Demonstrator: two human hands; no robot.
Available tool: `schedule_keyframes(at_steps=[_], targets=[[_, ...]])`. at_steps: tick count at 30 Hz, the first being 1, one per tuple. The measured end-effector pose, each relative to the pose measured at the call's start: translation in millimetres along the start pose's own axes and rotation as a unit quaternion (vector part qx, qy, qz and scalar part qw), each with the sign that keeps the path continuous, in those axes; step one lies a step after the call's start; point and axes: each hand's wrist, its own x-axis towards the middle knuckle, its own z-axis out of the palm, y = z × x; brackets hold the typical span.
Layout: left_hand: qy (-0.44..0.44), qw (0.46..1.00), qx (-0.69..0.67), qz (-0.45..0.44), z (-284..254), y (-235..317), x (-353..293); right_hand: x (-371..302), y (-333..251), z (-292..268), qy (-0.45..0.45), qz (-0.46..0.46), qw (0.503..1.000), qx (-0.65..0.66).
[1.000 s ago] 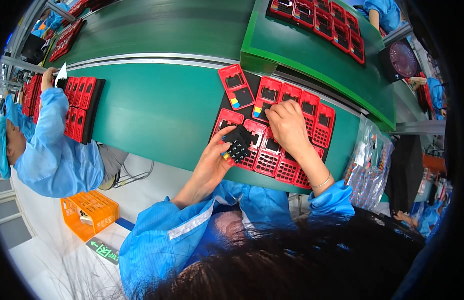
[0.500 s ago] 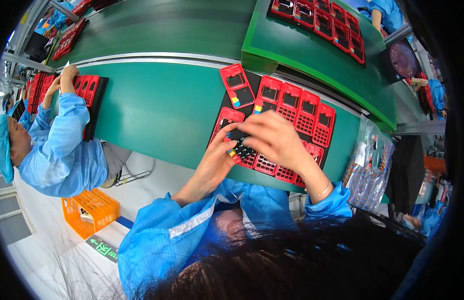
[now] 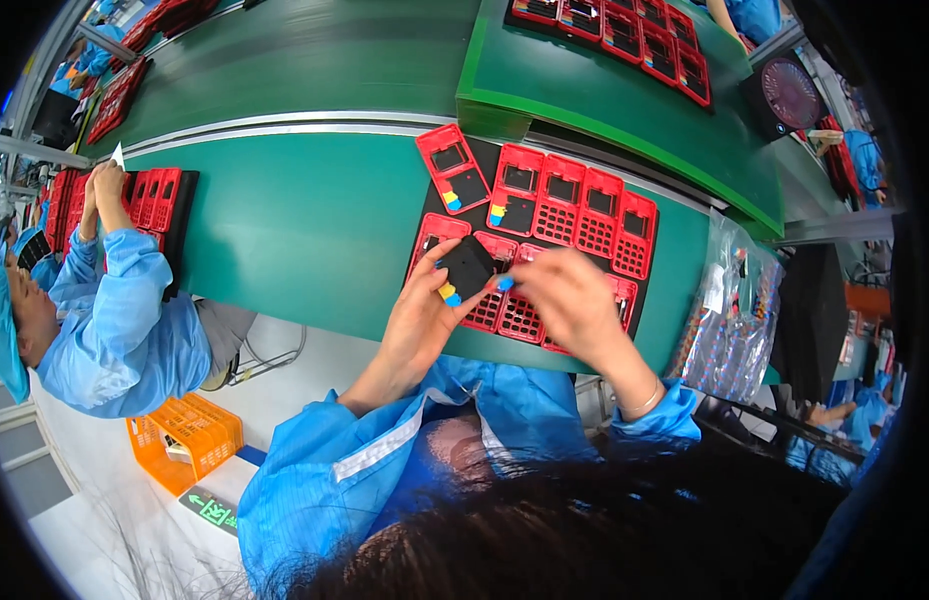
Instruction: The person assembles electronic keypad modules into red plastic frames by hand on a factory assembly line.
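One left hand [image 3: 416, 312] is clasping a black keypad [image 3: 466, 266], seemingly light, pliable, best edge-held; blur is hiding whether the right hand [image 3: 576, 305] is gripping.

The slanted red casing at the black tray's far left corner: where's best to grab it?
Likely by both long edges, from above and the left: the slanted red casing is narrow across, and its upper left corner juts past the black tray over the green tabletop.
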Motion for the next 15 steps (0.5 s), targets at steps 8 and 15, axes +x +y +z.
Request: schedule_keyframes(at_steps=[8, 15], targets=[[-0.006, 0.999, 0.025, -0.024, 3, -6, 3, 3, 73, -3, 0.090, -0.046, 0.944, -0.314], [0.018, 0.999, 0.032, -0.023, 3, -5, -1, -15, 71, 4, -0.003, -0.007, 0.958, -0.287]])
